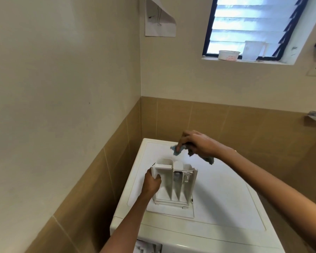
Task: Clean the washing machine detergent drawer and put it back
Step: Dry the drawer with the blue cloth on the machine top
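Drawer (173, 183) sat on washer (217, 198) top. Left hand (151, 183) curled round its left wall; right hand (197, 143) gripped a cloth (177, 149) just above, not touching. My worry: a hard wipe could skid or tip it on that smooth top if left grip slackened.

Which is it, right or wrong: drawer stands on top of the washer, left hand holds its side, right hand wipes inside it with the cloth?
Wrong on one point: the right hand holds the cloth in the air beyond the drawer, not inside it, as the head view shows. The rest holds: drawer on top of the washer, left hand holding its side.
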Demonstrator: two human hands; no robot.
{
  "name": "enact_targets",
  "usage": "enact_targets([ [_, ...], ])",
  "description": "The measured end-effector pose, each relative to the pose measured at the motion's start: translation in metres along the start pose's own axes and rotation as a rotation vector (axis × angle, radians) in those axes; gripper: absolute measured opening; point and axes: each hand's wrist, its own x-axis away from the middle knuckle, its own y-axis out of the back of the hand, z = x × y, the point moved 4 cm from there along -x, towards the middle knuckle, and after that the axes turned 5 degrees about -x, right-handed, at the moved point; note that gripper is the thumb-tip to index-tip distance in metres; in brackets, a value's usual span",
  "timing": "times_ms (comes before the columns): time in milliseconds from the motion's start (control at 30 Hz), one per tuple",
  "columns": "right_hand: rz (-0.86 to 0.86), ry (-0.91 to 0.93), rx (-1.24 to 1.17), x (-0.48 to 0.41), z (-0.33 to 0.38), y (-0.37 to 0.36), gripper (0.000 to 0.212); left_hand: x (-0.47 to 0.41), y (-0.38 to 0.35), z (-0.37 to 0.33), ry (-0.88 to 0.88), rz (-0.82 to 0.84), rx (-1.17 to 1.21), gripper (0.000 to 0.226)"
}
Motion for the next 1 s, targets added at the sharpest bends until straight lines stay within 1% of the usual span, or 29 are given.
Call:
enact_targets([
  [33,0.088,0.022,-0.05,0.004,0.004,-0.004,0.032,-0.001,0.0,0.001,0.001,0.006,0.003,0.05],
  [100,0.207,0.06,0.02,0.01,0.011,-0.018,0.034,-0.001,0.0,0.002,0.003,0.011,-0.002,0.05],
  [133,0.222,0.069,0.074,0.011,0.011,-0.025,0.036,-0.001,0.0,0.002,0.007,0.014,0.001,0.05],
  [233,0.162,0.061,0.213,0.006,0.005,-0.028,0.04,0.0,0.0,0.002,0.011,0.006,0.012,0.052],
  [300,0.111,0.011,0.314,0.005,-0.005,-0.025,0.041,0.002,0.001,0.001,0.008,-0.005,0.01,0.053],
  [333,0.079,-0.02,0.32,0.007,-0.011,-0.023,0.04,0.003,0.001,0.002,0.004,-0.005,0.012,0.053],
  [367,0.04,-0.047,0.265,0.008,-0.018,-0.022,0.04,0.003,0.001,0.002,-0.003,0.0,0.01,0.052],
  [433,-0.032,-0.082,0.0,0.012,-0.021,-0.018,0.039,0.004,0.002,0.0,-0.014,0.006,-0.002,0.051],
  [467,-0.019,-0.081,-0.131,0.015,-0.019,-0.016,0.037,0.003,0.002,0.0,-0.016,0.004,-0.012,0.05],
  [500,0.029,-0.07,-0.194,0.018,-0.014,-0.014,0.034,0.002,0.003,-0.001,-0.024,-0.002,-0.02,0.05],
  [533,0.098,-0.062,-0.192,0.021,-0.009,-0.016,0.034,0.001,0.002,-0.001,-0.026,-0.003,-0.021,0.049],
  [567,0.16,-0.057,-0.157,0.023,-0.006,-0.02,0.035,0.0,0.002,-0.001,-0.027,-0.003,-0.021,0.049],
  [633,0.21,-0.027,-0.031,0.023,-0.007,-0.027,0.041,0.001,0.0,0.0,-0.017,0.005,-0.021,0.048],
  [767,0.236,0.05,0.338,0.019,-0.005,-0.03,0.035,0.003,-0.003,-0.002,-0.02,0.016,-0.036,0.047],
  [867,0.31,0.121,0.552,0.021,0.01,-0.029,0.035,0.004,-0.002,-0.001,-0.02,0.018,-0.03,0.047],
  [933,0.351,0.141,0.653,0.021,0.019,-0.032,0.034,0.003,-0.001,-0.002,-0.026,0.021,-0.025,0.046],
  [1000,0.377,0.153,0.702,0.02,0.021,-0.034,0.031,0.002,-0.002,0.0,-0.021,0.025,-0.025,0.045],
])
